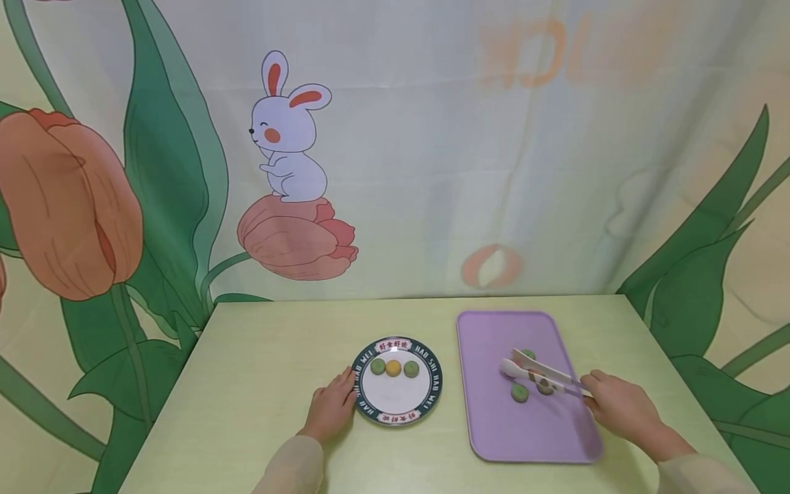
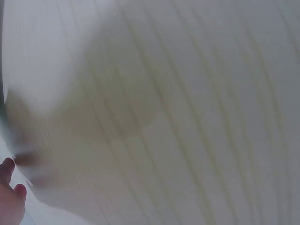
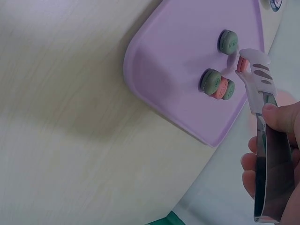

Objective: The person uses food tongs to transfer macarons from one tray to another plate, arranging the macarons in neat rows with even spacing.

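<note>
Head view: plate (image 1: pixel 395 401) holds 3 macarons (image 1: pixel 393 368), tray (image 1: pixel 512 432) more

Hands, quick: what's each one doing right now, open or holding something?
Left hand: open, touching the plate.
Right hand: closed, holding the tongs.

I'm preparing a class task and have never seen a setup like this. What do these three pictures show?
There's no machine: a person works bare-handed. The wide picture comes from a camera on the head; the other two come from one on each wrist. On the table are a round plate with two green macarons and a yellow macaron between them, and a purple tray with three more green ones and a pink macaron. The left hand touches the plate's rim; the right hand holds metal tongs, with something pink between their white tips.
</note>
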`<state>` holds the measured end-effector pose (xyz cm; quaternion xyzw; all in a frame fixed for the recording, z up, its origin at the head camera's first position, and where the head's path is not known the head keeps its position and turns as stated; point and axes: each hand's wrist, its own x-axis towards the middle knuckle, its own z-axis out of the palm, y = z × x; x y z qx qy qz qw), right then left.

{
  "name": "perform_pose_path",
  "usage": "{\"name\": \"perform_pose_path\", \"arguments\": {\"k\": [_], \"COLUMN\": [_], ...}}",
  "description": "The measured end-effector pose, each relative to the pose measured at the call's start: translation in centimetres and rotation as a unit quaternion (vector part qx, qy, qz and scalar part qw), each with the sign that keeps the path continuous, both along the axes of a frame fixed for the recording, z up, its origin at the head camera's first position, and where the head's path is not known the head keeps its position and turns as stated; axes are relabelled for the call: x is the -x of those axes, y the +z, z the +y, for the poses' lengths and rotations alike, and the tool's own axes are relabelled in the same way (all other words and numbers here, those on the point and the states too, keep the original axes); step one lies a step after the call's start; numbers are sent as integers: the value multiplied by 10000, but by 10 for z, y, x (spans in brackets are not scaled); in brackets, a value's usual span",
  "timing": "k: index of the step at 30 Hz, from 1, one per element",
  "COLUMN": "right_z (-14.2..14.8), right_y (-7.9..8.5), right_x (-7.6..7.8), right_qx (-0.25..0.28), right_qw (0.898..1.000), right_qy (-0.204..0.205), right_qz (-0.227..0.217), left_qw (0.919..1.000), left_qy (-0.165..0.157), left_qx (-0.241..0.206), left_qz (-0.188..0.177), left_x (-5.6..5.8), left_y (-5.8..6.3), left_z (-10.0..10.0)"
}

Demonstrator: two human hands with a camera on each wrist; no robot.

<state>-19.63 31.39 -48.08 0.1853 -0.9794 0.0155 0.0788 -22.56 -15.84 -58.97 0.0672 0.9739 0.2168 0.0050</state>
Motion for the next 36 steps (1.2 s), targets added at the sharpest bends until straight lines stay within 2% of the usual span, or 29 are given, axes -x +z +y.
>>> {"name": "perform_pose_path", "arguments": {"k": [6,27,36], "right_z": [-3,-21,-31], "right_y": [5,16,16], "right_x": [1,4,6], "right_qx": [4,32,-31], "right_qw": [9999,9999,9997], "right_qy": [75,120,162], "right_qz": [85,-109,-158], "left_qw": [10000,9999,9999], "left_qy": [-1,-1,26], "left_qx": [0,66,10], "left_qz": [19,-109,-107], "left_x": [0,-1,-1], "left_y": [0,5,6], "left_z": [0,0,1]}}
